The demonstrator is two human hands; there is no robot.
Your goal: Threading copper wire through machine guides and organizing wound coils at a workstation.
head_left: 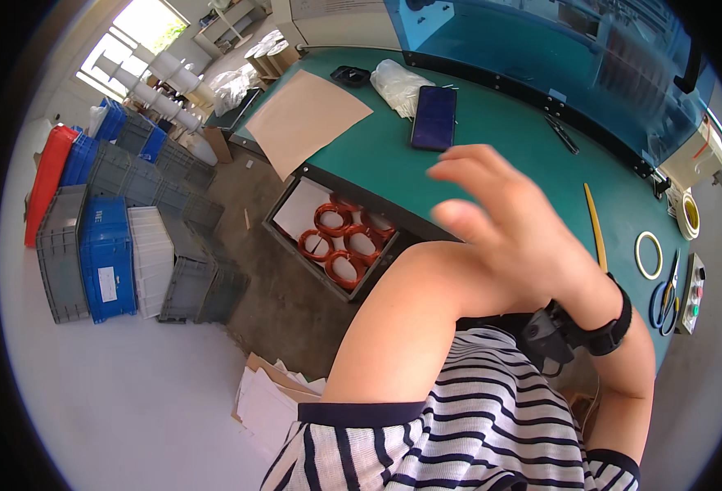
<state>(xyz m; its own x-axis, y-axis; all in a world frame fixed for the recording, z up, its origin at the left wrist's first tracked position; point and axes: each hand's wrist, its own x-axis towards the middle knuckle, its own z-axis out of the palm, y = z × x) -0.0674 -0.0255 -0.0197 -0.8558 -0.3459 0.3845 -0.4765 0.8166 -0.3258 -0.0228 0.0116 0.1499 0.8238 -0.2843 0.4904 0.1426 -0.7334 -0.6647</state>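
Note:
My right hand (512, 217) hangs over the near edge of the green work table (524, 131), thumb and fingers apart, nothing in it. A black strap with a small camera (543, 334) is around that wrist. My left arm bends across in front of me and passes behind my right hand, which hides the left hand and its fingers. Just beyond my right fingertips lies a dark phone (434, 119). Next to it is a crumpled clear plastic bag (398, 86). Left of my arms, an open drawer (290, 233) under the table holds several copper wire coils (344, 270).
Brown paper (308, 119) overhangs the table's left edge. At right lie a yellow strip (595, 221), a pale ring (649, 255), scissors (665, 304) and a button box (693, 293). A blue see-through machine cover (533, 57) borders the back. Stacked crates (107, 254) stand left.

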